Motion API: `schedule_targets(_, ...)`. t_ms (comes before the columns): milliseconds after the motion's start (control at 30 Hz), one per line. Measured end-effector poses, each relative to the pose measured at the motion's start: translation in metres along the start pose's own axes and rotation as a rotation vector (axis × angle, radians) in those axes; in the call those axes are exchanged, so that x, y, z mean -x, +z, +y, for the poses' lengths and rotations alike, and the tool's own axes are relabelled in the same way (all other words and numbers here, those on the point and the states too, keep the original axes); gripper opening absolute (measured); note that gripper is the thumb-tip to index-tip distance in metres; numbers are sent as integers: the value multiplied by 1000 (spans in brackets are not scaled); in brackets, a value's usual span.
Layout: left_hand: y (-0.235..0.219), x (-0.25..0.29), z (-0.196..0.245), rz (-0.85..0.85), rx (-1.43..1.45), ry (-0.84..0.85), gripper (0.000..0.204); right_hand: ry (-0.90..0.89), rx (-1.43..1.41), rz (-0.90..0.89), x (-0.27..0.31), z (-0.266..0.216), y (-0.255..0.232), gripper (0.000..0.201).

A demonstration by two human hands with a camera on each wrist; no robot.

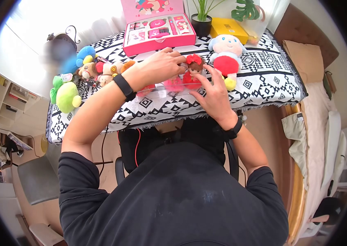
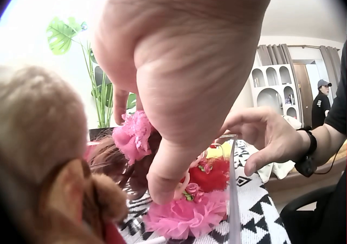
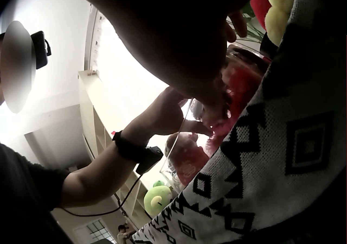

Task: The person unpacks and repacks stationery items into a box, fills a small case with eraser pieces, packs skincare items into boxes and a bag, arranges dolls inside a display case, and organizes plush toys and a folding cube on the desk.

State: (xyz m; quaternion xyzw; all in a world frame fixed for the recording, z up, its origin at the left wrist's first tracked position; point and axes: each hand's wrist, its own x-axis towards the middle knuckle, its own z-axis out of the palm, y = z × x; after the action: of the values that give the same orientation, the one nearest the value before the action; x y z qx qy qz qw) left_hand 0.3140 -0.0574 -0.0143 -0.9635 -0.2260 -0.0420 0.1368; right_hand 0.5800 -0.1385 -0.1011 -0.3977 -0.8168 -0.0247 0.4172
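A clear plastic box [image 1: 161, 88] on the patterned cloth holds dolls in frilly dresses. My left hand [image 1: 163, 67] reaches down into it. In the left wrist view its thumb and fingers hold a brown-haired doll with a pink bow [image 2: 133, 135] and a pink tulle skirt [image 2: 187, 217]; the hand hides part of it. Beside it stands a doll with a red bow [image 1: 194, 59] and a red dress [image 1: 191, 82]. My right hand [image 1: 215, 96] is at the box's right end, its fingers extended over the edge near the red-dressed doll and its thumb apart from them.
Left of the box lie several plush toys, including a green one [image 1: 68, 98] and a blue one [image 1: 76, 61]. A pale blue plush [image 1: 226, 47] sits at the right. Behind are a pink gift set [image 1: 159, 43], a potted plant [image 1: 201, 25] and a yellow box [image 1: 229, 30].
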Motion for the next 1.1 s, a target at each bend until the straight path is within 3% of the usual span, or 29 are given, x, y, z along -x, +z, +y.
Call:
schedule_targets(200,-4,3,1,54,-12,22,22,96,-116,51,5,7,-9,63)
schedule_targets(300,-28,4,7,133,-30,41,28,115,-191,67,8,9,-19,62)
schedule_targets(367,-52,-1,13,-53,65,-70,36,83,-161,73,11,14,-23,57)
schedule_targets(433,-51,-8,16,-15,101,-16,31,194,-262,-34,13,16,-25,51)
schedule_targets(533,-48,-31,32,-214,363,-159,15,263,-316,-47,17,21,-14,45)
schedule_targets(700,-24,-55,34,-284,495,-149,8,406,-423,-51,31,24,-1,41)
schedule_targets(867,-12,-60,27,-400,454,-165,8,349,-384,-19,36,26,5,36)
schedule_targets(1100,-11,-67,26,-414,476,-115,6,319,-376,-13,35,27,5,34)
